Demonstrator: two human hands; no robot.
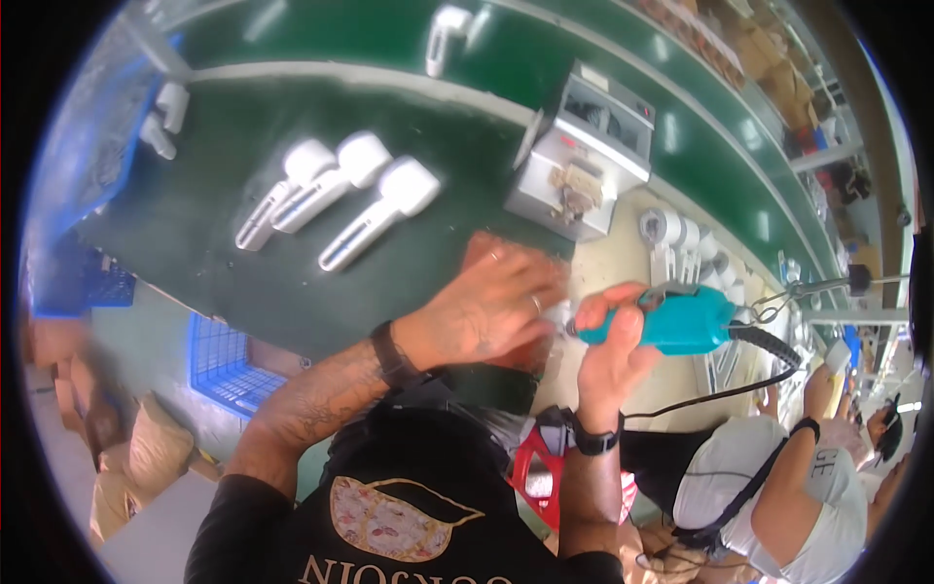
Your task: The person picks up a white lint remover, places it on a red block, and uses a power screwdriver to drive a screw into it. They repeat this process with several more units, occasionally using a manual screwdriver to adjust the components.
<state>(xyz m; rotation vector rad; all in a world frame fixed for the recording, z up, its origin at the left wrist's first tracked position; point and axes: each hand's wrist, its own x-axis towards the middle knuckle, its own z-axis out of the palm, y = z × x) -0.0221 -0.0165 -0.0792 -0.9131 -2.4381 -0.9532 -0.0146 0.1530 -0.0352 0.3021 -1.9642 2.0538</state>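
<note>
My right hand (615, 355) is wrapped round a teal electric screwdriver (681, 321), held nearly level with its tip toward my left hand. A hook holds its rear end, and a black cord trails from there. My left hand (491, 304) is bent over a reddish-brown pad (482, 251) on the bench, its fingers curled and partly blurred. A small white bit shows between its fingertips and the screwdriver's tip; I cannot make out what it belongs to. Beyond that hand lie three white hair-dryer-shaped devices (375, 219), each with a round head and slim handle.
A grey metal machine (579, 151) stands at the bench's far side. More white devices (671, 238) lie in a row at right. Another lies on the green conveyor (443, 44). Blue crates (219, 365) sit at left. A co-worker in a white shirt (730, 467) is close at right.
</note>
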